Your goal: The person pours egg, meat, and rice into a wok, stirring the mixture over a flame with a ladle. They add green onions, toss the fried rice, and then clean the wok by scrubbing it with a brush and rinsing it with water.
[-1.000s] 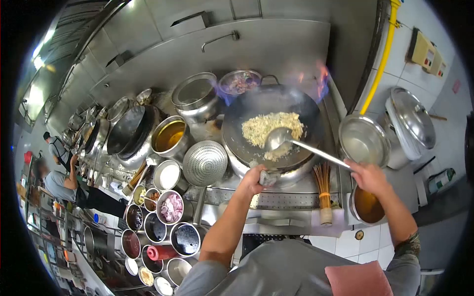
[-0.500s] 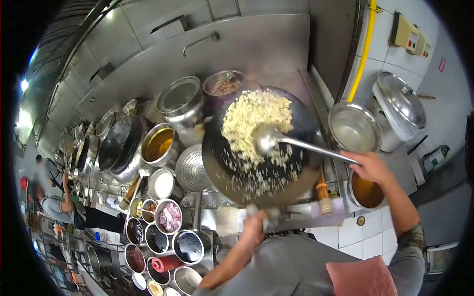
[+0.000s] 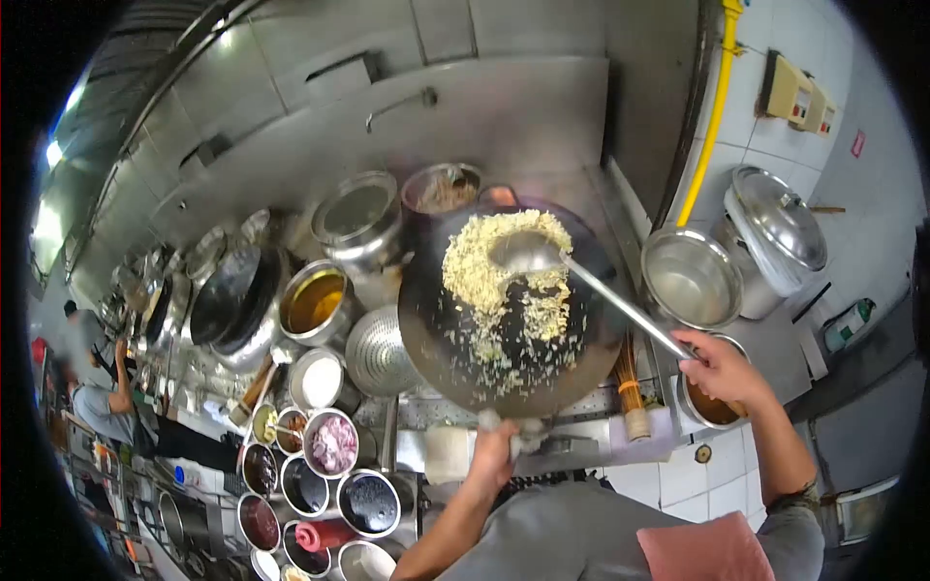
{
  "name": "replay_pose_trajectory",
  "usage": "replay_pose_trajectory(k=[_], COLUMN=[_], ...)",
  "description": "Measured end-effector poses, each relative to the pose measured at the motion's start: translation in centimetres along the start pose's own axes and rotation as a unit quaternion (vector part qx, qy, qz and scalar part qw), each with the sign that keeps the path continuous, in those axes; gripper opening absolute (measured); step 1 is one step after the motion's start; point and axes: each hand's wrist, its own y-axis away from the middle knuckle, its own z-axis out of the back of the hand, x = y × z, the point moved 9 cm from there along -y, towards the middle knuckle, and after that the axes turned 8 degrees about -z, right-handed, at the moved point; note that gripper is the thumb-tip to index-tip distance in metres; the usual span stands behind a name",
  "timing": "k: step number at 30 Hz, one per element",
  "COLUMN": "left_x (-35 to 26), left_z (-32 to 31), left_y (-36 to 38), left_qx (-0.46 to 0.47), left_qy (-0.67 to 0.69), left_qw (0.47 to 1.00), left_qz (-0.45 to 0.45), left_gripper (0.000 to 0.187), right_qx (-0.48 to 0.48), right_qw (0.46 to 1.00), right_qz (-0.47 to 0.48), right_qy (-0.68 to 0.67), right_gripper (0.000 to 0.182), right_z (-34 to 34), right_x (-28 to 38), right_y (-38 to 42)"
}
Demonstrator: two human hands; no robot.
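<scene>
My right hand (image 3: pixel 722 370) is closed round the handle end of a long metal ladle (image 3: pixel 625 308). The ladle's bowl lies on the yellowish fried rice (image 3: pixel 472 254) at the far side of a big black wok (image 3: pixel 431 353). Loose grains are scattered down the wok's near slope. At the wok's near rim, my left hand (image 3: pixel 492 455) is wrapped round a greyish cloth (image 3: pixel 528 438). The cloth hides whatever part of the wok lies beneath it.
Left of the wok stand a perforated strainer (image 3: pixel 380 351), a pot of amber liquid (image 3: pixel 318 302) and several ingredient tins, one holding sliced onion (image 3: pixel 332 443). A bamboo brush (image 3: pixel 632 395) and a metal basin (image 3: pixel 692 279) are on the right. Another person (image 3: pixel 105 412) stands far left.
The ladle's bowl has moved slightly up and away, leaving a dark gap in the rice. My right hand sits a little lower in view. The left hand stays at the rim.
</scene>
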Motion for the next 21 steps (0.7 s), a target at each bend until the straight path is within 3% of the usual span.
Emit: replay_pose_trajectory(k=[2, 6, 8, 11, 14, 15, 19, 20, 21], left_x=[-1.8, -0.4, -1.4, 0.7, 0.8, 0.5, 0.1, 0.1, 0.3], left_z=[-1.6, 0.0, -1.0, 0.1, 0.0, -0.1, -0.1, 0.0, 0.2], left_y=[-0.5, -10.0, -11.2, -14.1, -13.9, -13.7, -13.3, -13.5, -13.5], left_qx=[-0.020, 0.008, -0.006, 0.005, 0.001, 0.003, -0.012, -0.013, -0.015], left_qy=[0.036, 0.038, 0.033, 0.043, 0.046, 0.044, 0.035, 0.045, 0.054], left_qw=[0.995, 0.995, 0.997, 0.996, 0.997, 0.997, 0.998, 0.997, 0.996], left_qz=[0.085, 0.089, 0.074, 0.071, 0.069, 0.068, 0.057, 0.066, 0.075], left_gripper=[0.035, 0.025, 0.026, 0.023, 0.024, 0.024, 0.027, 0.028, 0.029], right_qx=[0.098, 0.157, 0.199, 0.193, 0.103, 0.165, 0.250, 0.186, 0.115], right_qw=[0.961, 0.863, 0.832, 0.919, 0.986, 0.962, 0.885, 0.958, 0.987], right_qz=[-0.179, -0.219, -0.277, -0.257, -0.128, -0.194, -0.294, -0.194, -0.087], right_qy=[-0.185, -0.427, -0.437, -0.229, 0.021, -0.102, -0.262, -0.095, 0.077], right_gripper=[0.044, 0.043, 0.039, 0.035, 0.035, 0.037, 0.040, 0.041, 0.042], right_z=[-1.4, -6.0, -9.7, -11.6, -8.0, -7.9, -9.7, -8.6, -7.9], right_x=[0.3, 2.6, -0.5, -1.6, 4.5, 3.0, -3.9, -4.0, -2.3], right_y=[1.7, -0.9, -4.2, -8.7, -6.5, -5.6, -4.9, -6.3, -7.1])
